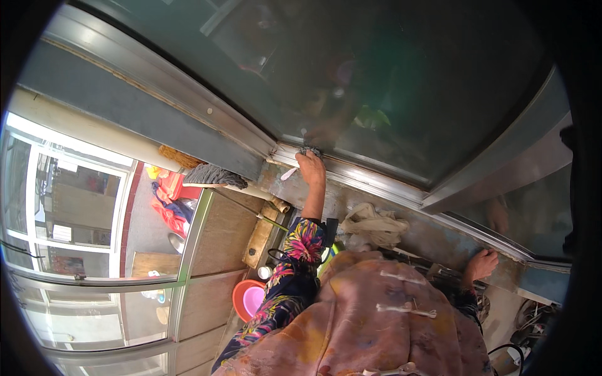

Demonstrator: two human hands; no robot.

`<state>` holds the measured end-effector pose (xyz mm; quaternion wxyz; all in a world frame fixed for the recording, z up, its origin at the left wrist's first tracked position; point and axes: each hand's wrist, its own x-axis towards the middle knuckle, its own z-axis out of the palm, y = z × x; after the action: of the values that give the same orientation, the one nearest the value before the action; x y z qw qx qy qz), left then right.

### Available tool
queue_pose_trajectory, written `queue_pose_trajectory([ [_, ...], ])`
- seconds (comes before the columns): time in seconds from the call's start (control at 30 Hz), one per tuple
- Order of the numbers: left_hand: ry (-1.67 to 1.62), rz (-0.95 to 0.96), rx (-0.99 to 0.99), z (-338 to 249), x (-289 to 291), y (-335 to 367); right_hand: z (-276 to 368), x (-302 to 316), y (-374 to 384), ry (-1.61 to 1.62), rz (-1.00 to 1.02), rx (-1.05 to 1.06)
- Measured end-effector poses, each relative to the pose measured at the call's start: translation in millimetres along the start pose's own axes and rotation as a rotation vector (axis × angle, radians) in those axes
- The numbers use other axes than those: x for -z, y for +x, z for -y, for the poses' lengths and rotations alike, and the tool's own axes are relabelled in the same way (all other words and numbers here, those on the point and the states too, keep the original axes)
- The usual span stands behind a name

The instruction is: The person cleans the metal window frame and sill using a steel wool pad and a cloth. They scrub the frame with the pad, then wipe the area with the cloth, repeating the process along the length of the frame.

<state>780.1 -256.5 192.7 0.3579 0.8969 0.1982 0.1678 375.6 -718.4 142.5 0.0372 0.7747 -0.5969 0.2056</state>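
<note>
My left hand (pixel 311 168) reaches up to the lower corner of a large dark window pane (pixel 376 88). Its fingers press a dark grey wad of cloth (pixel 310 150) against the metal window frame (pixel 370 177) where it meets the glass. Beside that hand, a small pale pink-and-white object (pixel 288 173) lies on the sill. Farther right, my right hand (pixel 483 264) rests on the worn sill (pixel 433 235) with its fingers curled. Whatever may be inside them is hidden.
A crumpled beige cloth (pixel 374 224) lies on the sill between my hands. At lower left are an orange basin (pixel 239 299) with a pink one in it and a grey mop head (pixel 216 175). A metal post (pixel 495 163) slants up at right. Assorted clutter lies below my right arm.
</note>
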Motion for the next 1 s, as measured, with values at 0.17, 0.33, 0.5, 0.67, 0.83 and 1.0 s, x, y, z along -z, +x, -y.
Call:
queue_pose_trajectory([
  [0.17, 0.034, -0.048, -0.154, 56.8, 0.1, 80.6, -2.4, -2.8, -0.2, 0.01, -0.043, 0.034],
  [0.33, 0.599, 0.205, -0.208, 50.2, 11.8, 104.8, -4.0, -4.7, 0.6, 0.003, -0.038, 0.029],
  [0.5, -0.376, 0.01, 0.147, 7.3, 8.8, 19.0, -2.3, -4.5, 0.4, -0.008, -0.001, -0.005],
  [0.67, -0.203, 0.026, 0.094, -2.6, 31.5, 38.8, -5.1, -5.6, 2.2, 0.012, 0.031, 0.018],
  [0.83, -0.352, -0.078, 0.234, -7.0, 31.9, 51.4, -7.5, -9.1, 1.8, 0.0, -0.044, 0.035],
  [1.0, -0.026, -0.074, -0.161, 4.1, 6.6, 14.1, -7.4, -9.3, 2.0, 0.006, -0.028, 0.035],
])
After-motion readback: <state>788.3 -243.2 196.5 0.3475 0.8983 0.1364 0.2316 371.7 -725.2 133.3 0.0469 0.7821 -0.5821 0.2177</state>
